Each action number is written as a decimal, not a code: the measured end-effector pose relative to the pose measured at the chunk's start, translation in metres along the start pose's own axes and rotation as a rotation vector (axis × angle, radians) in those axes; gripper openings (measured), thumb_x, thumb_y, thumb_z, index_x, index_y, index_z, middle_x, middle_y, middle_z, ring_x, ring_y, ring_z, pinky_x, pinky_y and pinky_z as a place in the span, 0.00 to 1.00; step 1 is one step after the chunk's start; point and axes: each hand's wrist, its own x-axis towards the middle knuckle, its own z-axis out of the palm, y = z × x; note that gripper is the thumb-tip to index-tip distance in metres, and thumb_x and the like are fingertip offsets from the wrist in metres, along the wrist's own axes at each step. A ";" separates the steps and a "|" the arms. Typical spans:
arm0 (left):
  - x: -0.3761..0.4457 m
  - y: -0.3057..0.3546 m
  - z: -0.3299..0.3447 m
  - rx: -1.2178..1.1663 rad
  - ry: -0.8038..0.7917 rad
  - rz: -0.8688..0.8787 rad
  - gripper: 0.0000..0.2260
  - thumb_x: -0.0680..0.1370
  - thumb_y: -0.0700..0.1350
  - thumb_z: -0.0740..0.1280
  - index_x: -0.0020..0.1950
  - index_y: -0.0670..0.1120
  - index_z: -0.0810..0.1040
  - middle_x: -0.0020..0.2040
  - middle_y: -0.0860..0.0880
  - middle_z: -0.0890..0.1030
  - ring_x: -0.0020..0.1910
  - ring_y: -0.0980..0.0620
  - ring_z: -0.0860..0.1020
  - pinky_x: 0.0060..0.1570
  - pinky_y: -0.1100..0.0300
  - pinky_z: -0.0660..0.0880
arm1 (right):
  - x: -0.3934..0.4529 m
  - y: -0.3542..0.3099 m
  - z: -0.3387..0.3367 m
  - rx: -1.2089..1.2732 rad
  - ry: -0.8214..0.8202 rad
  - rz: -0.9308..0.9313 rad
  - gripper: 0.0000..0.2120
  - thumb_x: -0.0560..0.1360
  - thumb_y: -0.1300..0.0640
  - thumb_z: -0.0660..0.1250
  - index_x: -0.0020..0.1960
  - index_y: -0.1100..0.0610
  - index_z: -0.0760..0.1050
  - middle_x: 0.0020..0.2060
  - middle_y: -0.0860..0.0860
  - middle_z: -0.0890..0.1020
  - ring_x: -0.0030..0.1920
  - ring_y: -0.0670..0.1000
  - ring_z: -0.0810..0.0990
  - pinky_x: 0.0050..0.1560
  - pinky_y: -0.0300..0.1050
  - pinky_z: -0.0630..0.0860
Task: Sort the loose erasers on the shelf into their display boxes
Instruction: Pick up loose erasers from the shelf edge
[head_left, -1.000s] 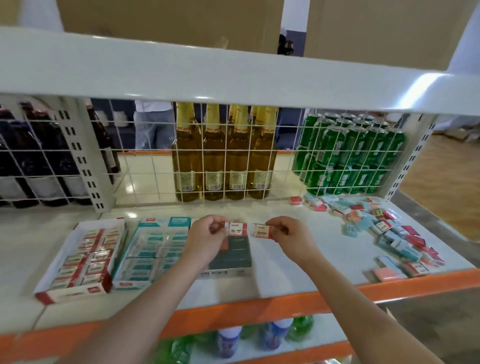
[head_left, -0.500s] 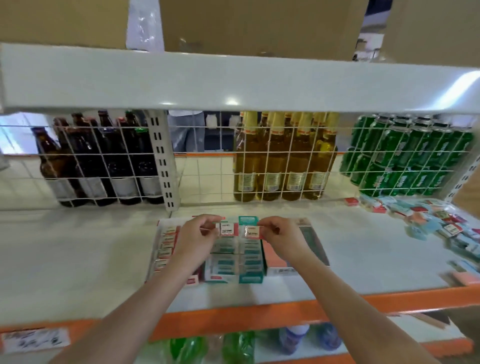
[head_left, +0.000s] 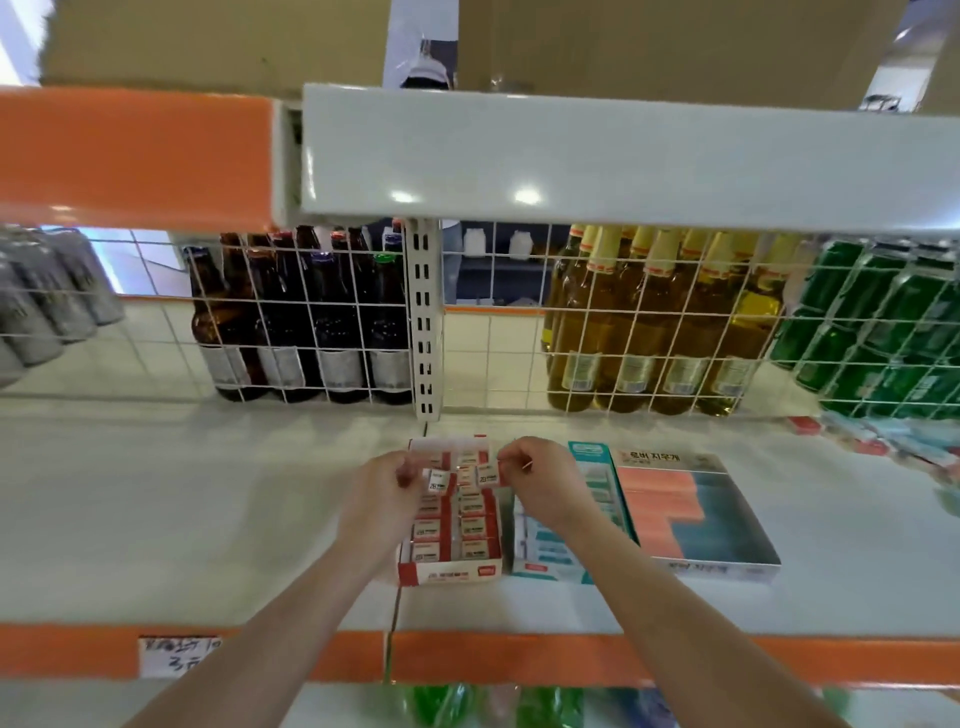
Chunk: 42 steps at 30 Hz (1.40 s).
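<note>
Two hands over the red display box, each pinching one small red-and-white eraser. Left hand has fingers curled, thumb and fingertips clamped on the left eraser, held just above the box's rear rows. Right hand likewise pinches the right eraser, beside the first, the two nearly touching. The red box sits on the white shelf, mostly full of the same erasers in rows. The teal display box is just right of the red box, touching it; the pink-and-grey box comes next, further right. The loose eraser pile lies far right of the red box, blurred. Behind the wire grid: dark bottles, amber bottles, green cans.
</note>
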 end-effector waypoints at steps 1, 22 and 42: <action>0.003 -0.002 0.001 0.005 -0.003 -0.010 0.08 0.77 0.40 0.66 0.53 0.46 0.81 0.51 0.50 0.82 0.47 0.52 0.79 0.47 0.58 0.76 | 0.003 -0.001 0.003 -0.019 -0.004 0.008 0.07 0.78 0.58 0.60 0.51 0.54 0.77 0.47 0.49 0.81 0.47 0.47 0.78 0.46 0.39 0.74; 0.021 0.000 0.005 0.481 -0.150 0.338 0.11 0.79 0.44 0.60 0.55 0.50 0.80 0.54 0.52 0.79 0.54 0.52 0.76 0.49 0.61 0.73 | 0.024 -0.010 0.018 -0.363 -0.171 0.027 0.12 0.77 0.54 0.63 0.59 0.54 0.76 0.55 0.51 0.74 0.45 0.48 0.73 0.47 0.39 0.73; 0.033 0.017 0.001 0.607 -0.372 0.240 0.16 0.79 0.49 0.59 0.31 0.52 0.68 0.35 0.55 0.71 0.39 0.54 0.74 0.39 0.62 0.71 | 0.028 -0.004 0.018 -0.374 -0.217 0.007 0.12 0.79 0.53 0.59 0.58 0.55 0.76 0.52 0.51 0.78 0.43 0.47 0.75 0.43 0.36 0.71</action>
